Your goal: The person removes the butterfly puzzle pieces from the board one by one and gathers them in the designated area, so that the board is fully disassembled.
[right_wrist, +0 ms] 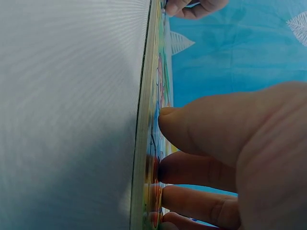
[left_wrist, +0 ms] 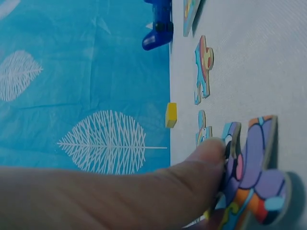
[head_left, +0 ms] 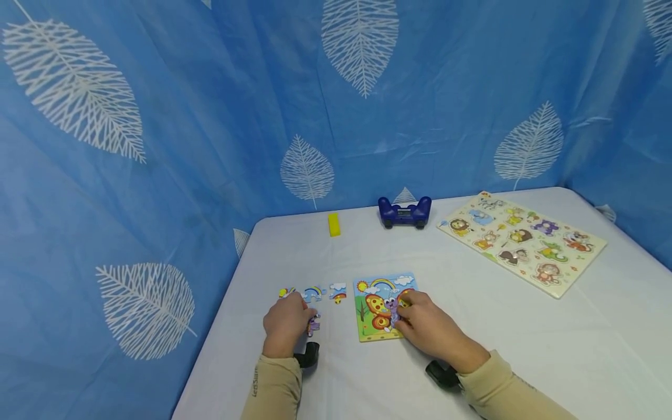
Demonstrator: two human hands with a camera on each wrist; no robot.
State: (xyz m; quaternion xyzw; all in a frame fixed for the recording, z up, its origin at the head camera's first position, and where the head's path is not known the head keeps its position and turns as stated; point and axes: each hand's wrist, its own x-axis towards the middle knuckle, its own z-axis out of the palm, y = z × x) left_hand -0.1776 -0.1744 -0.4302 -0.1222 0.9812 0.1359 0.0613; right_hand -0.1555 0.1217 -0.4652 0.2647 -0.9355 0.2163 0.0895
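Observation:
My left hand (head_left: 286, 321) is at the loose jigsaw pieces on the left of the table. Its thumb (left_wrist: 211, 153) lies against a purple butterfly-body jigsaw piece (left_wrist: 235, 167), with a fingertip partly showing below; the other fingers are hidden. Another purple piece (left_wrist: 259, 153) is right beside it. My right hand (head_left: 430, 326) rests on the right side of the butterfly puzzle board (head_left: 367, 335). In the right wrist view its thumb and fingers (right_wrist: 196, 167) reach fairly straight to the board's face, with no piece visibly lifted. The hand covers the board's lower right part.
More loose jigsaw pieces, one with a rainbow (head_left: 313, 293) and one with clouds (head_left: 338, 290), lie between the left hand and the board. Farther back are a yellow block (head_left: 334, 224) and a blue game controller (head_left: 404, 213). An animal puzzle board (head_left: 525, 245) lies at the right.

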